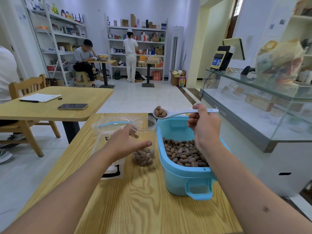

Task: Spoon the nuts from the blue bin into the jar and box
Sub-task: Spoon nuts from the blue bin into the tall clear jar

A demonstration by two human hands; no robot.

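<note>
Head cam view: my right hand (203, 125) pinches the white spoon (179, 113) by its handle, fingers curled round it, bowl heaped with nuts (160, 111) and hovering just past the far left corner of the blue bin (182, 173). Biggest risk I'd say is that heap; tilt the spoon before it's over the jar (143, 132) mouth and a few roll onto the table (135, 200). My left hand (125, 143) wraps the jar's side, thumb on the near face, fingers behind, loosely spread to steady it. If that hold slips the jar could tip. Jar has a small layer of nuts at the bottom; the clear box (109, 130) sits just left of it.
</note>
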